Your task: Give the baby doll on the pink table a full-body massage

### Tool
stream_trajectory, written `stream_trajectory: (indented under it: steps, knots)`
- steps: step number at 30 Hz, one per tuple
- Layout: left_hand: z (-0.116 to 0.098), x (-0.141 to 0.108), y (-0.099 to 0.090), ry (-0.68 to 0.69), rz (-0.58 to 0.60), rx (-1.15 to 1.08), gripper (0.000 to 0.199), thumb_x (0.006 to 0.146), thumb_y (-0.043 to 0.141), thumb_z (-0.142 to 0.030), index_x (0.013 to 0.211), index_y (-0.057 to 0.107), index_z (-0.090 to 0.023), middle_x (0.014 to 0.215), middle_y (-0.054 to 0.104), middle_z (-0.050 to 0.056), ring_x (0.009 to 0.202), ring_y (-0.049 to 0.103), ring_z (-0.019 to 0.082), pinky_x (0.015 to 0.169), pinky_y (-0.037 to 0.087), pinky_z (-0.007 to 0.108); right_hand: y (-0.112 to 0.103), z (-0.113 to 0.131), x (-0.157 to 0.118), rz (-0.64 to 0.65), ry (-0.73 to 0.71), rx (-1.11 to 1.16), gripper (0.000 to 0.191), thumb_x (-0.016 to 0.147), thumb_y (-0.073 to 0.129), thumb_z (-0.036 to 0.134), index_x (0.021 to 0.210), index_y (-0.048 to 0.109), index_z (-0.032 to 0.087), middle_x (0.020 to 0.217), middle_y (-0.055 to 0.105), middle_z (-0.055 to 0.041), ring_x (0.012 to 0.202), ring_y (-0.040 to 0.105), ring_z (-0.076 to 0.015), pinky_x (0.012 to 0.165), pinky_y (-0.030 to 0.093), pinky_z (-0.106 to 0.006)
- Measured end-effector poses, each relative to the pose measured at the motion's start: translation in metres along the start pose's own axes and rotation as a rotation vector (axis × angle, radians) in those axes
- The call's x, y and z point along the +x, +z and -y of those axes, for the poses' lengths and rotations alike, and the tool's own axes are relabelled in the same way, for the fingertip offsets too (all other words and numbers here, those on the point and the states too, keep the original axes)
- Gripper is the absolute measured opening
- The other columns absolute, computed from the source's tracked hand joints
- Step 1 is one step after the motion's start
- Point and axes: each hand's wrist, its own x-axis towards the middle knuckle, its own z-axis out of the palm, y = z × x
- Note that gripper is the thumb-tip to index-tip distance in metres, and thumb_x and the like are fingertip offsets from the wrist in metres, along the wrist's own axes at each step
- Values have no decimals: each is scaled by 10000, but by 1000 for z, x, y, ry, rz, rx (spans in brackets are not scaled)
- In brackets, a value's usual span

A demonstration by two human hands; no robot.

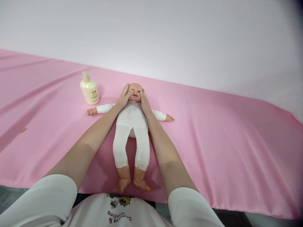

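Observation:
A baby doll [132,116] with a white cloth body lies on its back, its head away from me and its bare feet toward me. My left hand [124,96] rests along one side of the doll's head, the thumb on the cheek near an eye. Against the other side of the head lies my right hand [145,101], fingers stretched upward and flat. Both palms face inward, with the face showing between them. The doll's arms spread out to either side, partly behind my wrists.
A cream pump bottle [89,90] stands upright left of the doll, beyond its outstretched hand. Pink cloth [213,142] with soft folds covers the table. A white wall [151,37] rises behind it. A small orange-brown bit [23,130] lies at the far left.

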Motion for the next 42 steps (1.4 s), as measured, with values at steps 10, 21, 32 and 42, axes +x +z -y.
stream_trajectory:
  steps: [10,21,32,42]
  knots:
    - [-4,-1,0,-94,67,-281,867,877,589,-427,1650,271,-196,1741,233,30,1626,185,268,1322,203,380,1,15,-10,-89,72,115,733,987,473,574,1626,320,250,1700,338,-27,1496,464,-244,1172,511,-418]
    - [-12,-1,-4,-180,6,-420,742,875,536,-341,1585,423,-158,1684,372,57,1605,260,249,1326,203,380,0,14,-12,-128,71,156,790,932,526,645,1603,368,260,1658,420,-52,1464,513,-245,1167,508,-464]
    - [2,1,-5,-55,-2,-327,792,897,589,-554,1535,468,-100,1647,412,155,1554,379,276,1288,305,418,0,21,-17,-121,88,158,747,937,541,604,1595,379,290,1667,408,-23,1482,491,-228,1198,479,-454]
    - [-11,-5,-5,-90,51,-151,969,832,724,-579,1629,337,-186,1715,290,95,1606,248,301,1317,246,407,-1,19,-16,-78,83,123,822,919,539,680,1623,332,311,1685,372,-18,1498,471,-251,1197,476,-467]
